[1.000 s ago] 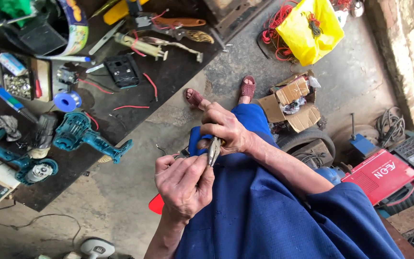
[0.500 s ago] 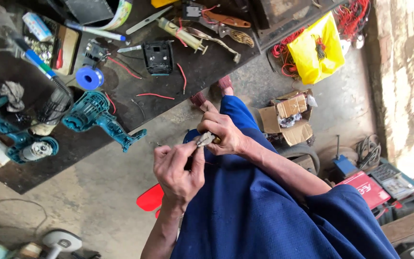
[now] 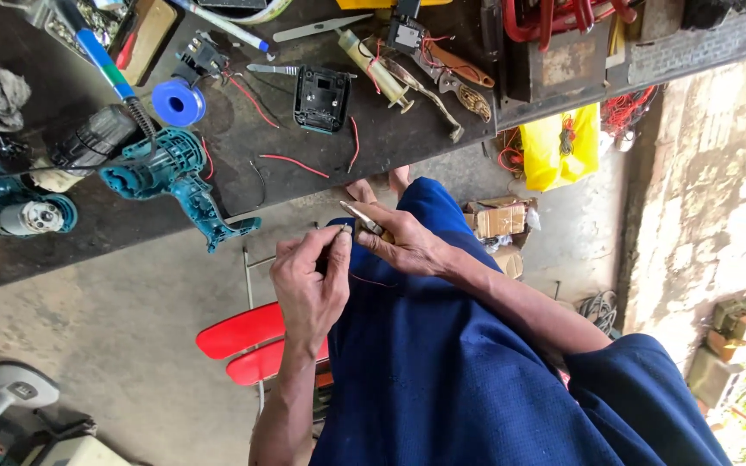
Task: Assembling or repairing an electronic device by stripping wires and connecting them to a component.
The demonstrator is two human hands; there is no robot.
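Observation:
My left hand [image 3: 308,285] pinches a small dark part with a thin red wire [image 3: 373,281] trailing from it over my blue lap. My right hand [image 3: 399,242] is closed on a pair of small pliers [image 3: 361,217], whose metal tip points toward the left fingertips. Both hands meet just in front of the dark workbench [image 3: 407,129]. What the left fingers hold is mostly hidden by them.
On the bench lie a teal drill housing [image 3: 174,177], a motor [image 3: 88,142], a blue solder spool [image 3: 178,102], a black battery base [image 3: 322,98], loose red wires [image 3: 291,161] and hand tools. A red stool [image 3: 243,332] stands below. A yellow bag [image 3: 560,148] hangs at the right.
The view has shifted, so the bench now sits higher and further right. My hands stay together; the pliers now point more sideways toward the left fingertips.

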